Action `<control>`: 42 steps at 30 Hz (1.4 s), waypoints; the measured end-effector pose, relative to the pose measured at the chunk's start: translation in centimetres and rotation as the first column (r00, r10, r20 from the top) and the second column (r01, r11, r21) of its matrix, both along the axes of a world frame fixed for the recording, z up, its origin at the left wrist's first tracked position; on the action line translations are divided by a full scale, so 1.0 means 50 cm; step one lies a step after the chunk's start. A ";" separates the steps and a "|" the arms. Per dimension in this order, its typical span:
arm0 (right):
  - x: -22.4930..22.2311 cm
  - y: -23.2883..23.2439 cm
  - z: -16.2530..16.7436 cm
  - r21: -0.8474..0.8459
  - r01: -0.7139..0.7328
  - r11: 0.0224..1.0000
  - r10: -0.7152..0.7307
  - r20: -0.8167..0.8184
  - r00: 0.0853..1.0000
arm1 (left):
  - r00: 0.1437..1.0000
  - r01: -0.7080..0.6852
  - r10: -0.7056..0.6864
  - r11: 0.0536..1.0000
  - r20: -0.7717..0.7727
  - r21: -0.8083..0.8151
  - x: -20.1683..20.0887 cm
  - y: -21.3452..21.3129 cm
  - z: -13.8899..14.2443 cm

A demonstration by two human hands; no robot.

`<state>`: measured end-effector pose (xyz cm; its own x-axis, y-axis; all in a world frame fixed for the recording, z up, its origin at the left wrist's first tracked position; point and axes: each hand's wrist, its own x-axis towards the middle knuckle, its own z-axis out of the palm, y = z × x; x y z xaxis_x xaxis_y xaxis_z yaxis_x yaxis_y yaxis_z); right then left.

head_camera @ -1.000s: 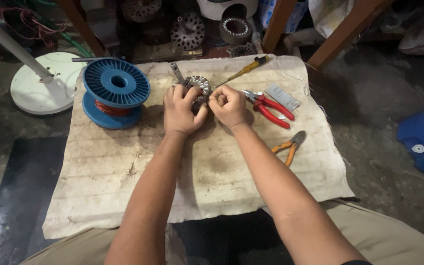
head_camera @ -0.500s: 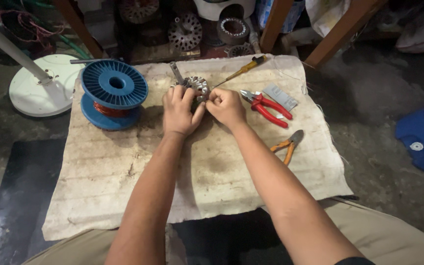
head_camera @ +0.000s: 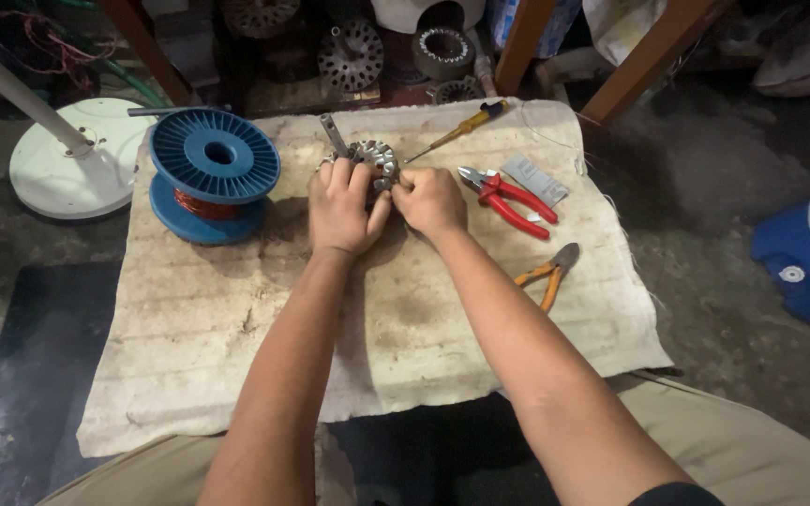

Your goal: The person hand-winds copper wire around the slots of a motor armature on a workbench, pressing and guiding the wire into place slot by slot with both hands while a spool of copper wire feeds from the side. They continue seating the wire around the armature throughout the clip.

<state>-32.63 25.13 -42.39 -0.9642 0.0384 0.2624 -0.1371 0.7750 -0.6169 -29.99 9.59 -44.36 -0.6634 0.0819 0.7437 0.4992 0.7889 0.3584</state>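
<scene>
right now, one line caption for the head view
Both hands, left and right, grip a small metal stator beside a blue wire spool.

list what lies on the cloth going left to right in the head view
blue wire spool → left hand → toothed metal motor core → right hand → red-handled pliers → orange-handled cutters

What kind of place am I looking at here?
Likely a small motor-repair workshop, worked at floor level. Both hands hold a toothed metal stator core on a worn cloth, beside a blue spool of copper wire; more motor cores lie behind.
</scene>
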 end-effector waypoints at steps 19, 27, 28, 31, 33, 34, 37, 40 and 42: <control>-0.003 0.000 -0.015 0.033 -0.007 0.999 0.011 -0.116 0.993 | 0.999 0.042 -0.042 0.999 0.002 0.006 0.013 -0.008 0.011; -0.005 -0.004 -0.014 0.094 -0.006 0.996 0.018 -0.127 0.992 | 0.904 0.103 0.142 0.844 0.404 -0.527 0.006 -0.143 0.060; -0.005 -0.004 -0.014 0.096 0.003 0.995 0.010 -0.129 0.992 | 0.843 0.180 0.252 0.701 0.476 -0.690 0.010 -0.166 0.061; -0.004 -0.007 -0.011 0.090 0.021 0.996 -0.012 -0.099 0.995 | 0.963 0.225 -0.030 0.629 0.266 -0.744 0.057 -0.211 0.058; -0.002 -0.010 -0.009 0.083 0.023 0.996 -0.017 -0.076 0.997 | 0.961 0.275 -0.188 0.743 0.204 -0.610 0.094 -0.219 0.054; -0.002 -0.011 -0.007 0.084 0.020 0.996 -0.015 -0.069 0.997 | 0.934 0.314 -0.167 0.805 0.316 -0.503 0.108 -0.215 0.050; 0.000 -0.014 0.000 0.080 0.019 0.997 -0.015 -0.055 0.998 | 0.785 0.242 -0.292 0.956 0.546 0.163 0.121 -0.174 0.030; 0.001 -0.012 0.008 0.091 0.012 0.996 -0.007 -0.054 0.999 | 0.772 0.054 -0.537 0.587 0.339 0.808 0.081 -0.078 0.008; 0.004 -0.011 0.009 0.081 -0.009 0.997 0.015 -0.069 0.997 | 0.800 -0.113 -0.568 0.172 0.193 0.979 0.051 -0.006 0.008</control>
<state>-32.45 24.57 -41.94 -0.9437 0.0026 0.3307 -0.1872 0.8200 -0.5409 -27.45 9.29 -43.94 -0.9782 -0.2076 0.0072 0.0992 -0.4361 0.8944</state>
